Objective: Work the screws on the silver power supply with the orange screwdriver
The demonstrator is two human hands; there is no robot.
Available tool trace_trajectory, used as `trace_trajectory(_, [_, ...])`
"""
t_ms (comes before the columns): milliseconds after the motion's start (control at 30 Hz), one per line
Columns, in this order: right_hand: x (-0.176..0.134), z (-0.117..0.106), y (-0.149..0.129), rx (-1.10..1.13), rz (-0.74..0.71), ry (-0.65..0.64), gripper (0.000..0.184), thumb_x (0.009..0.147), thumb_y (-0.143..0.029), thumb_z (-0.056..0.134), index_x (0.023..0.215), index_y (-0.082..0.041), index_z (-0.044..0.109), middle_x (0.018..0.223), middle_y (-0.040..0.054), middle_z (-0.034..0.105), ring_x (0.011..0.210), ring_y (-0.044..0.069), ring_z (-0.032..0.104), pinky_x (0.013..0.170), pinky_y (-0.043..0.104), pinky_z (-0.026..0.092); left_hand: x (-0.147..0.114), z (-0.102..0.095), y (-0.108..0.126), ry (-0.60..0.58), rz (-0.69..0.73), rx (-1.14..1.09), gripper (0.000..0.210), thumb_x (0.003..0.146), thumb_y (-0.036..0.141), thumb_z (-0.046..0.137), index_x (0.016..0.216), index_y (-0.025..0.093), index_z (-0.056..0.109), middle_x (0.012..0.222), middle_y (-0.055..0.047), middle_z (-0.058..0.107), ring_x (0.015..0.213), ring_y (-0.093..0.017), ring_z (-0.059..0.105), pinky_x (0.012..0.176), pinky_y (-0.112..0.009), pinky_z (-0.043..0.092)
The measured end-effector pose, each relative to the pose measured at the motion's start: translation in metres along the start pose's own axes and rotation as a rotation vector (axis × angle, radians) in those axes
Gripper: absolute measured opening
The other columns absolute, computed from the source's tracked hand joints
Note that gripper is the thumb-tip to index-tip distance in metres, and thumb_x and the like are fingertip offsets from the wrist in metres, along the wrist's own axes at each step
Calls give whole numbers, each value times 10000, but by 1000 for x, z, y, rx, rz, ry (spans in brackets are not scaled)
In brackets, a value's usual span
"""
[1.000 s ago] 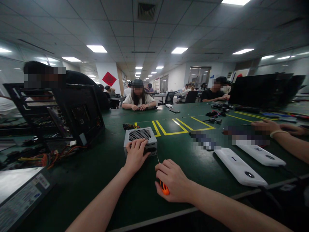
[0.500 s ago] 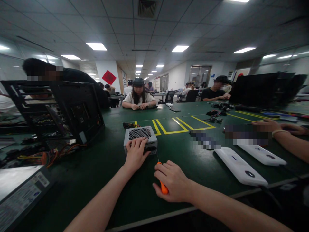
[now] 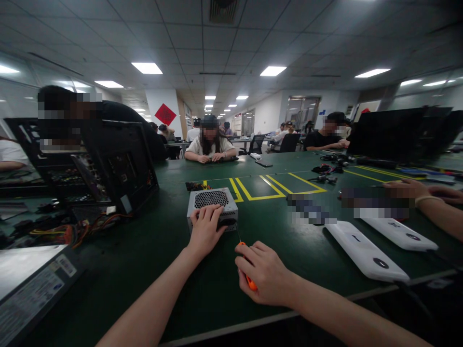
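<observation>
Grey power supply unit [image 3: 214, 198], orange-handled screwdriver [image 3: 252, 283]
Sits grille-up on the green table [image 3: 202, 303], thin slanted shaft [image 3: 238, 234] at near right corner.

Green tabletop [image 3: 289, 231], yellow lines [image 3: 267, 197], vented metal box [image 3: 213, 198], black computer case [image 3: 125, 161], two white devices [image 3: 365, 250]

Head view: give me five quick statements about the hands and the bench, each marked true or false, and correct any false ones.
1. The left hand rests on the power supply unit. True.
2. The right hand holds pliers. False: it holds an orange-handled screwdriver.
3. The black computer case stands right of the power supply unit. False: the black computer case stands to its left.
4. Yellow lines mark the green bench top. True.
5. The white devices are stacked. False: they lie side by side.
</observation>
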State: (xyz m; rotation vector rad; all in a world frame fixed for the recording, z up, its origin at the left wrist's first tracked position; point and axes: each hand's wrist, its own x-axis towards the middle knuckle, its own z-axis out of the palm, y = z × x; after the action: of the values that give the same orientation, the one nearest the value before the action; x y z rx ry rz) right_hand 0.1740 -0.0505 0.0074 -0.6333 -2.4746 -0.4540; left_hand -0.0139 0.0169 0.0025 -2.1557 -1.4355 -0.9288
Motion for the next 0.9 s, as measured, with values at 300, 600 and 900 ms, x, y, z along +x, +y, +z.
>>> trace_trajectory(300, [-6,-9,0,-57,285,81,145,786,-236,458,871,-140,525,706,33,553,591,143,477,576,281,343,0,-2,0,-13,-2,-12,479,717,261,624,1169,239,466,1207,-79,524,1110,-258,425,901,-444,283])
trace_trajectory(600, [-10,-3,-6,-11,253,-21,33,730,-199,548,761,-189,555,822,60,520,757,187,456,687,320,326,0,-2,0,-12,1,-16,475,717,262,626,1164,236,467,1213,-72,523,1116,-255,418,903,-442,277])
trace_trajectory(900, [-15,0,-7,10,295,144,141,811,-152,435,864,-148,566,707,33,526,640,146,452,678,315,337,0,-1,-1,-18,-4,-15,455,734,269,610,1165,233,468,1224,-77,519,1125,-258,413,915,-442,264])
